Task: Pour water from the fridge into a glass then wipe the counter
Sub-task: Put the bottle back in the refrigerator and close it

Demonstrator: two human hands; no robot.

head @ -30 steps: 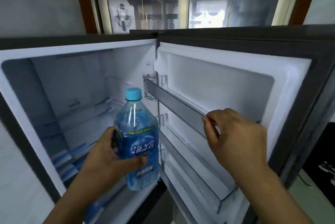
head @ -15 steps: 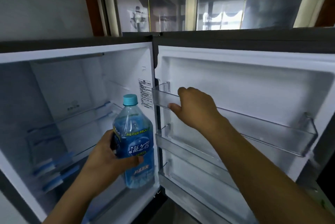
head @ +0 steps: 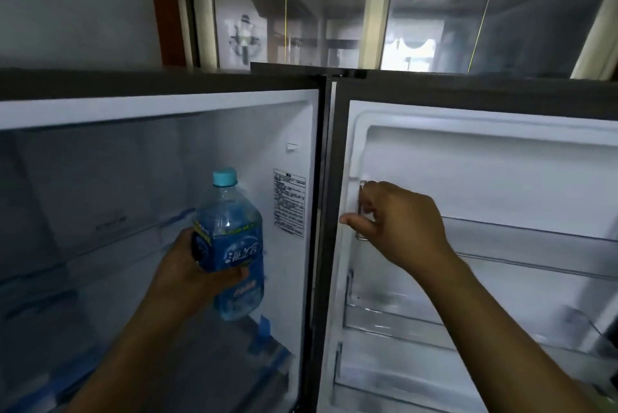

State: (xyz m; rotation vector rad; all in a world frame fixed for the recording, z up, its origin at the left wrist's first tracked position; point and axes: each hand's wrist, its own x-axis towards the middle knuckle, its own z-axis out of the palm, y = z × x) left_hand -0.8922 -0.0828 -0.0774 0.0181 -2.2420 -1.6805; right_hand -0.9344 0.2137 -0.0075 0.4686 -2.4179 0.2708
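Note:
My left hand (head: 187, 274) grips a blue-labelled water bottle (head: 230, 245) with a light blue cap, upright, in front of the open fridge compartment (head: 100, 198). The fridge door (head: 485, 162) stands swung wide to the right. My right hand (head: 398, 222) holds the left end of the door's upper clear shelf rail (head: 363, 208), fingers curled round it. No glass and no counter show in this view.
The fridge holds only bare shelves with blue tape strips (head: 267, 332). The door carries clear empty shelves (head: 501, 322). A window (head: 368, 11) sits above the fridge, a grey wall (head: 67, 5) at the left.
The door has swung further open. My right hand slid along the shelf rail toward its hinge end. The bottle stays in my left hand, at about the same place.

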